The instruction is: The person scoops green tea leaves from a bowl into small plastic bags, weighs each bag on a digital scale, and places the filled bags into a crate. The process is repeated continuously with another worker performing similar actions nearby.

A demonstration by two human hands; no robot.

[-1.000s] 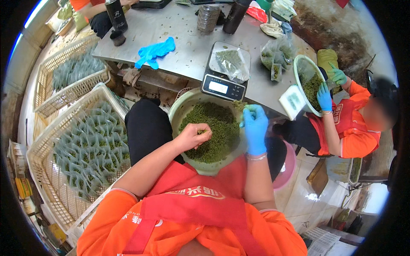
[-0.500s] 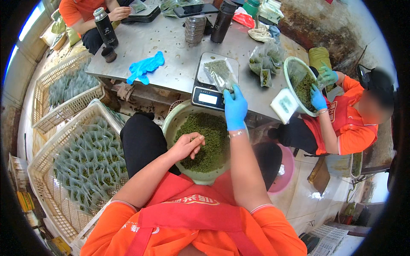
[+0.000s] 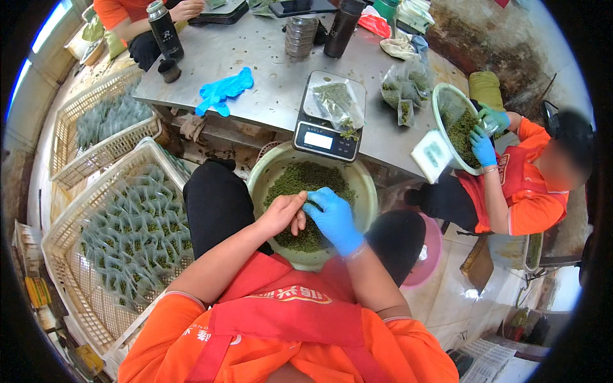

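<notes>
Small green grains (image 3: 306, 173) lie heaped in a pale green basin (image 3: 365, 191), set between the person's black-clad legs. Above the heap, the bare left hand (image 3: 285, 212) and the blue-gloved right hand (image 3: 335, 220) meet at the fingertips, the left hand's fingers bent, the right hand's thumb and forefinger turned toward them. The fingertips overlap and are small in view, so I cannot tell whether either grip is closed on grains or slightly apart.

Just beyond the basin, a digital scale (image 3: 327, 142) stands at the edge of the metal counter (image 3: 274, 89). A clear bag (image 3: 334, 101) of green grains lies on its platform, with a small clump at the bag's near end. To the left on the counter lies a loose blue glove (image 3: 225, 91); to the right, more filled bags (image 3: 404, 86) stand together. On the person's left, a cream crate (image 3: 105, 316) holds rows of filled bags (image 3: 137, 239). At right, a co-worker's gloved hands are at another basin (image 3: 438, 96).
</notes>
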